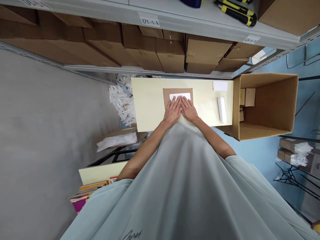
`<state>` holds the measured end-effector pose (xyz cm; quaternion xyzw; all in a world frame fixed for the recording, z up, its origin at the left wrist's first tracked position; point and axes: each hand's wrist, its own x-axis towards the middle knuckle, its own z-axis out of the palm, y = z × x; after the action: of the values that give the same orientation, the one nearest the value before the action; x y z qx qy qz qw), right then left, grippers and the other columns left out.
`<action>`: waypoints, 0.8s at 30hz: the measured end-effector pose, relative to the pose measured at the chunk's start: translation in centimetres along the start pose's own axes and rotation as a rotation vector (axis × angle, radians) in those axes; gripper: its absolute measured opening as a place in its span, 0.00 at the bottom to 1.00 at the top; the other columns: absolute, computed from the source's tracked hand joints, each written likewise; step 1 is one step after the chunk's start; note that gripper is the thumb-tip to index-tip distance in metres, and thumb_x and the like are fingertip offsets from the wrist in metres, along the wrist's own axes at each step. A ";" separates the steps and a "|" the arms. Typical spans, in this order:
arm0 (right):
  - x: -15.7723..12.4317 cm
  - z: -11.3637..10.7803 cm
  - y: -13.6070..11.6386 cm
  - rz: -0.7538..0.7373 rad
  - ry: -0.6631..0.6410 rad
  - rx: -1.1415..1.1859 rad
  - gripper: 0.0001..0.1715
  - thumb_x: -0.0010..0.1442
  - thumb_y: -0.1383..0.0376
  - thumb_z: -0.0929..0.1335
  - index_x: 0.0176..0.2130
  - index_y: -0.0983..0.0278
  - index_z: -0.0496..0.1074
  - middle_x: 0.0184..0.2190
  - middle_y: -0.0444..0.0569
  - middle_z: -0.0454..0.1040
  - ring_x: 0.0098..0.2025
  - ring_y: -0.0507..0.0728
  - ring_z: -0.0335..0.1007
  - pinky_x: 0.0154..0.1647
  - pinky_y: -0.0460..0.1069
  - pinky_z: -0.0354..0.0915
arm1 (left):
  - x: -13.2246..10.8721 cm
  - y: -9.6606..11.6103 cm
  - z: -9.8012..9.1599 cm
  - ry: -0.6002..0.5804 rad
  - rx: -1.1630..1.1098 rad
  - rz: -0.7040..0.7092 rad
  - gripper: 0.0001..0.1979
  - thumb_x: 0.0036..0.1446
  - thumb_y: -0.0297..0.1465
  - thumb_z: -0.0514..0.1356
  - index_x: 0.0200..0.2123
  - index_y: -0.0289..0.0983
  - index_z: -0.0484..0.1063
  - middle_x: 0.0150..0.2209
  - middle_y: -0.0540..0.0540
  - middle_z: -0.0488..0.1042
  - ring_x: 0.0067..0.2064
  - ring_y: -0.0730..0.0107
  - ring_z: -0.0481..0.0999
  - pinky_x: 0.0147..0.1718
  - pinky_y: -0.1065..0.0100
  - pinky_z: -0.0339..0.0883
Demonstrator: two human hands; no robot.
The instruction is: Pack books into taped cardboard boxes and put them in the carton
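- One pale yellow tabletop [150,115] spans the middle of the frame, with a grey shelf [110,13] across the top and a row of cardboard boxes [171,55] beneath its edge.
- Grey floor [50,133] fills the left side; a large open carton [265,131] stands at the right end of my table, smaller boxes [249,97] inside it.
- On the table's right part lie a white roll [222,109] and, above it, a white slip [220,86].
- At the table's centre lies a flat brown cardboard piece [166,95] bearing a white label [175,96].
- My left hand [173,111] and right hand [188,109] are open and flat, grasping nothing, fingertips together on the label's lower part; the cardboard reaches out above them.
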<state>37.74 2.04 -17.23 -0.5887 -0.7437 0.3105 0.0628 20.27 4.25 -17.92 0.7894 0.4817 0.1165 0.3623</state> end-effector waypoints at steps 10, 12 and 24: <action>0.8 1.0 0.0 0.212 0.136 0.024 0.42 0.84 0.52 0.53 0.84 0.71 0.47 0.86 0.60 0.43 0.88 0.63 0.34 0.88 0.66 0.32 | 0.4 -0.6 0.5 0.068 0.008 -0.175 0.37 0.78 0.42 0.47 0.83 0.30 0.52 0.85 0.32 0.48 0.87 0.47 0.39 0.83 0.37 0.26; 1.4 1.2 0.2 0.225 0.164 0.032 0.43 0.84 0.51 0.52 0.84 0.72 0.50 0.86 0.61 0.43 0.89 0.64 0.33 0.88 0.66 0.33 | 1.1 -0.6 0.7 0.057 -0.006 -0.166 0.37 0.78 0.40 0.47 0.81 0.26 0.54 0.84 0.28 0.47 0.87 0.47 0.39 0.83 0.38 0.30; 0.7 -0.3 1.6 0.421 0.214 0.039 0.39 0.82 0.56 0.54 0.84 0.63 0.53 0.87 0.59 0.38 0.89 0.68 0.30 0.85 0.73 0.40 | 0.6 -1.2 -0.5 0.023 0.094 -0.180 0.42 0.74 0.42 0.51 0.84 0.29 0.50 0.85 0.33 0.43 0.87 0.42 0.37 0.82 0.35 0.22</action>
<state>38.96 2.92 -18.04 -0.7591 -0.5875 0.2668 0.0864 19.51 5.36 -18.46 0.7576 0.5599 0.0696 0.3282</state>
